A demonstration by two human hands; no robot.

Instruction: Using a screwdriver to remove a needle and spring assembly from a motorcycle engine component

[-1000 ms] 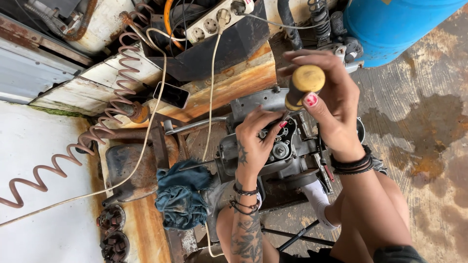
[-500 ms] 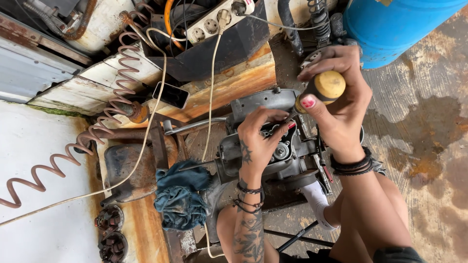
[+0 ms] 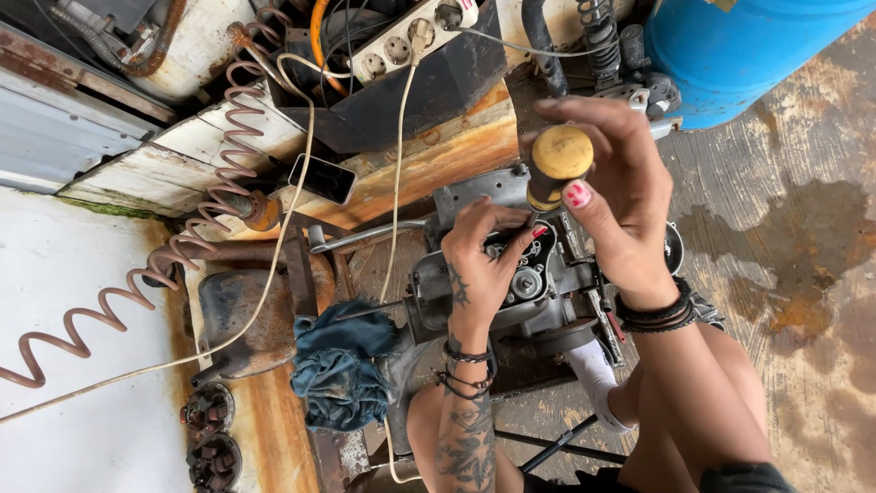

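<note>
My right hand [image 3: 613, 196] grips the round yellow handle of a screwdriver [image 3: 557, 160], held upright over a grey metal engine part [image 3: 538, 283]. My left hand [image 3: 484, 251] rests on top of that part, with its fingers pinched around the screwdriver's tip where it meets the metal. The shaft is mostly hidden behind my fingers. The engine part sits low in front of my knees, with a round gear or bearing [image 3: 525, 285] showing just right of my left hand.
A blue rag [image 3: 342, 365] lies left of the part. A rusty workbench edge [image 3: 429, 169] carries a phone [image 3: 321, 179], a white power strip [image 3: 406, 38] and a coiled brown hose [image 3: 137, 283]. A blue barrel [image 3: 730, 50] stands at top right on stained concrete.
My right hand has shifted the screwdriver handle slightly between frames, turning it over the part. My left hand has stayed pinched at the tip.
</note>
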